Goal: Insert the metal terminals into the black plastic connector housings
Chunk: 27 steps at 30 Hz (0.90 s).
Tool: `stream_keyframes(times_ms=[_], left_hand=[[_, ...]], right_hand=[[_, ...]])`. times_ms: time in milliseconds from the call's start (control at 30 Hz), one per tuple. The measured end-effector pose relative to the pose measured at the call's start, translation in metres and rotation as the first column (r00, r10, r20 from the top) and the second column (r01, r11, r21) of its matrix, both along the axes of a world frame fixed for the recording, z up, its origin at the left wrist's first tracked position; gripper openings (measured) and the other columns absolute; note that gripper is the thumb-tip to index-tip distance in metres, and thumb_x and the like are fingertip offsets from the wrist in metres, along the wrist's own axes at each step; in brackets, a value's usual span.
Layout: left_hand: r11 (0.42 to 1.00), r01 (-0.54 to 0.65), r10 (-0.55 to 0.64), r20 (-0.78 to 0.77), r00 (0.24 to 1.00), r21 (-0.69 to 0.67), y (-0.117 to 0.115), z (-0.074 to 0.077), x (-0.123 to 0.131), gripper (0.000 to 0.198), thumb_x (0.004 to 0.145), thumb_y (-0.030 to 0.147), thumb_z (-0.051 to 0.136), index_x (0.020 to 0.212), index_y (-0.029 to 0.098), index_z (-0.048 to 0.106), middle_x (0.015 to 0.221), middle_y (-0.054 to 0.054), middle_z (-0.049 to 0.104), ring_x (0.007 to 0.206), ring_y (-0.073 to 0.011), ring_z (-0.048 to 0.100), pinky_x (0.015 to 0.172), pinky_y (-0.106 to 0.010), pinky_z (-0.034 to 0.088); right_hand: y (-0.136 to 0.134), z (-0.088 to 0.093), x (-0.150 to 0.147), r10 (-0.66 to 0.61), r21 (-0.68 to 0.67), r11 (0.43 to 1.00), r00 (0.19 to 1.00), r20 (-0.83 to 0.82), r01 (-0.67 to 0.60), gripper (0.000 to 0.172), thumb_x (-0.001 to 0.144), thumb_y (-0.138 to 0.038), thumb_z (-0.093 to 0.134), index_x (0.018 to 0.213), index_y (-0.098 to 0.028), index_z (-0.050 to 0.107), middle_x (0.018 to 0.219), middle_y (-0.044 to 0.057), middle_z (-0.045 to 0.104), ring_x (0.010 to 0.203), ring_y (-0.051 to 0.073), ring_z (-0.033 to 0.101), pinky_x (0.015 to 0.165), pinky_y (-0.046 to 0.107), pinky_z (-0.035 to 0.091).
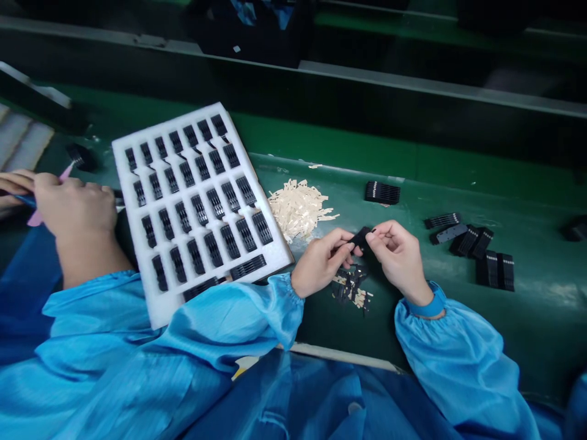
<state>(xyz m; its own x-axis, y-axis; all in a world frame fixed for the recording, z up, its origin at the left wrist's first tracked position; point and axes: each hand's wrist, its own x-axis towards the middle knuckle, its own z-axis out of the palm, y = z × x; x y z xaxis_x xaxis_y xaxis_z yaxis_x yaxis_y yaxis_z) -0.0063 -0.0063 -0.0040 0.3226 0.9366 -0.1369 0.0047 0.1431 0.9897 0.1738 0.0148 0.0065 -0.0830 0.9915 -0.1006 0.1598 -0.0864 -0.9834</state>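
My left hand (324, 259) grips a small black part (361, 237) between thumb and fingers. At the part's right end, my right hand (396, 252) is closed in a pinch, with a tiny dark bit at the fingertips that I cannot make out clearly. Below both hands lies a small heap of black and cream scraps (353, 287). Beyond my left hand is a larger pile of cream-coloured strips (300, 208). A white foam tray (206, 198) with rows of black ribbed parts (198, 209) lies left of my left hand, partly covered by my sleeve.
Black ribbed blocks (383, 192) stand behind my right hand, and several more (495, 270) lie to the right on the green bench (440, 330). At the far left, a co-worker's hand (76, 205) is beside pink tweezers (50, 197). A raised ledge (389, 79) runs along the back.
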Motion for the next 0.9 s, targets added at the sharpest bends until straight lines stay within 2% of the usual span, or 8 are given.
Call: stream_keyframes(times_ms=[133,233,300,533,633,800,900], left_hand=[[0.989,0.066,-0.049,0.126,0.991,-0.132,0.005,0.008,-0.004,0.026,0.098,0.04,0.055,0.101,0.015,0.057,0.083,-0.002,0.067,0.063,-0.0086,0.062,0.061,-0.023,0.052],[0.933,0.193,-0.093,0.313,0.945,-0.304,0.006,0.01,-0.005,0.029,0.095,0.045,0.059,0.095,0.016,0.055,0.074,0.001,0.062,0.053,-0.0076,0.058,0.05,-0.02,0.046],[0.887,0.255,-0.083,0.411,0.908,-0.385,0.007,0.01,-0.005,0.03,0.093,0.045,0.061,0.095,0.015,0.055,0.071,0.003,0.059,0.05,-0.0066,0.055,0.045,-0.018,0.042],[0.851,0.279,-0.017,0.507,0.862,-0.445,0.008,0.012,-0.006,0.028,0.092,0.041,0.064,0.087,0.017,0.049,0.068,0.005,0.049,0.047,-0.0054,0.051,0.042,-0.016,0.035],[0.842,0.254,0.016,0.492,0.871,-0.476,0.008,0.014,-0.006,0.026,0.092,0.04,0.062,0.093,0.015,0.054,0.065,0.006,0.044,0.045,-0.0049,0.047,0.041,-0.016,0.031],[0.832,0.23,0.027,0.452,0.892,-0.504,0.009,0.015,-0.006,0.027,0.091,0.041,0.063,0.094,0.014,0.057,0.063,0.006,0.043,0.045,-0.0054,0.046,0.041,-0.017,0.031],[0.835,0.233,0.014,0.443,0.896,-0.498,0.008,0.014,-0.006,0.027,0.091,0.041,0.063,0.093,0.015,0.057,0.063,0.006,0.043,0.045,-0.0055,0.046,0.042,-0.017,0.031]], right_hand=[[0.005,0.0,0.008,0.113,-0.057,0.991,0.989,-0.095,-0.119,0.026,0.086,-0.04,0.074,0.096,-0.019,0.062,0.07,-0.004,0.06,0.051,0.008,0.049,0.048,0.022,0.038],[0.005,0.001,0.012,0.229,-0.073,0.967,0.955,-0.19,-0.246,0.025,0.09,-0.041,0.071,0.097,-0.02,0.061,0.072,-0.003,0.062,0.05,0.008,0.051,0.049,0.023,0.04],[0.003,0.002,0.011,0.263,-0.052,0.958,0.938,-0.225,-0.281,0.022,0.093,-0.041,0.067,0.096,-0.021,0.06,0.075,-0.002,0.064,0.052,0.009,0.052,0.051,0.024,0.042],[-0.004,0.004,-0.002,0.193,-0.005,0.98,0.963,-0.188,-0.198,0.022,0.091,-0.038,0.07,0.097,-0.021,0.057,0.077,-0.002,0.062,0.058,0.009,0.053,0.054,0.023,0.044],[-0.001,0.006,0.001,0.211,-0.002,0.977,0.968,-0.138,-0.213,0.023,0.092,-0.041,0.068,0.095,-0.02,0.058,0.077,-0.001,0.062,0.058,0.01,0.053,0.054,0.024,0.044],[0.003,0.008,0.009,0.044,0.102,0.994,0.998,-0.051,-0.039,0.02,0.091,-0.039,0.068,0.097,-0.021,0.063,0.081,0.0,0.061,0.064,0.011,0.055,0.06,0.026,0.045],[0.002,0.008,0.008,0.065,0.118,0.991,0.997,-0.031,-0.061,0.016,0.091,-0.035,0.068,0.094,-0.021,0.063,0.08,-0.001,0.06,0.066,0.012,0.055,0.062,0.027,0.046]])
